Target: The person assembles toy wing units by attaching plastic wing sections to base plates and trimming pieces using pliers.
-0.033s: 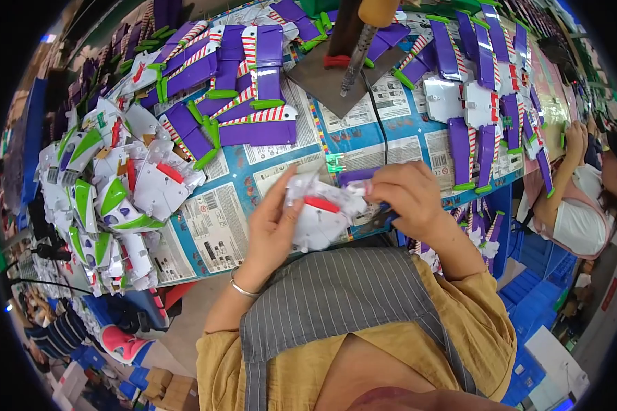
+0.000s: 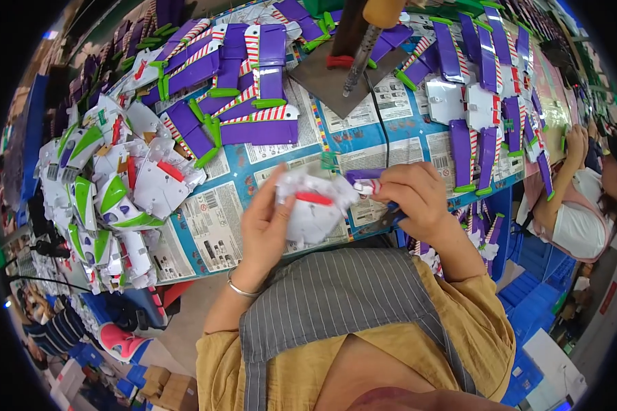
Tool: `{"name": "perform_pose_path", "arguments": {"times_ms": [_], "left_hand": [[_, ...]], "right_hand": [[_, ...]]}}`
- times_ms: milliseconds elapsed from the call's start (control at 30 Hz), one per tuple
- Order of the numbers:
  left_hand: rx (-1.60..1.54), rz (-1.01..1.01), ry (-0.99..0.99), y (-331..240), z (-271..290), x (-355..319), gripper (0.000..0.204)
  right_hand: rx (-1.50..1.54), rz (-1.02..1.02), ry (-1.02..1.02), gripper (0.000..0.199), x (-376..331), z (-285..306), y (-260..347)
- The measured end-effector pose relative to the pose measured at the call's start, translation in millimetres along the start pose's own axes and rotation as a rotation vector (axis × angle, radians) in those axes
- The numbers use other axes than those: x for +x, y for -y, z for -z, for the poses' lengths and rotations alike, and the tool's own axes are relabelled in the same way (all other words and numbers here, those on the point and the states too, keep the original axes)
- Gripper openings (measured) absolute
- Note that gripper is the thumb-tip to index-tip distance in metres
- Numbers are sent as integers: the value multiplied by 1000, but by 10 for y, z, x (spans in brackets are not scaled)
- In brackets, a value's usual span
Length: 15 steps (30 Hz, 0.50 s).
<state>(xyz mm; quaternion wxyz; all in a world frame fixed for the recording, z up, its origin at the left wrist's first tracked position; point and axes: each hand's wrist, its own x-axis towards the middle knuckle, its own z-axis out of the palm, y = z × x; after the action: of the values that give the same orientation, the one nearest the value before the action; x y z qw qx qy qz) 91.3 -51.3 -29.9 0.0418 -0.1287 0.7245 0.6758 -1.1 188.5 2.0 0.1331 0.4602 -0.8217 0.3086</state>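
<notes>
The left hand's [image 2: 264,222] grip is closed on a blurred white shell [image 2: 310,220] above the table's [image 2: 234,168] near edge; the right hand's [image 2: 418,200] seems to pinch a purple wing [image 2: 365,174] (joined or not, I cannot tell). Winged shells [image 2: 482,103] lie rightward; a seemingly wingless heap [image 2: 159,195] remains leftward.
</notes>
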Motion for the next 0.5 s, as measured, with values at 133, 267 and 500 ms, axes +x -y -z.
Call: {"name": "perform_pose_path", "arguments": {"times_ms": [133, 267, 500], "left_hand": [[-351, 0, -175, -83, -42, 19, 42], [-372, 55, -43, -109, -140, -53, 48], [-394, 130, 75, -222, -55, -73, 57]], "right_hand": [[-39, 87, 127, 17, -83, -11, 135], [-107, 183, 117, 15, -5, -125, 217], [293, -170, 173, 27, 67, -27, 175]]}}
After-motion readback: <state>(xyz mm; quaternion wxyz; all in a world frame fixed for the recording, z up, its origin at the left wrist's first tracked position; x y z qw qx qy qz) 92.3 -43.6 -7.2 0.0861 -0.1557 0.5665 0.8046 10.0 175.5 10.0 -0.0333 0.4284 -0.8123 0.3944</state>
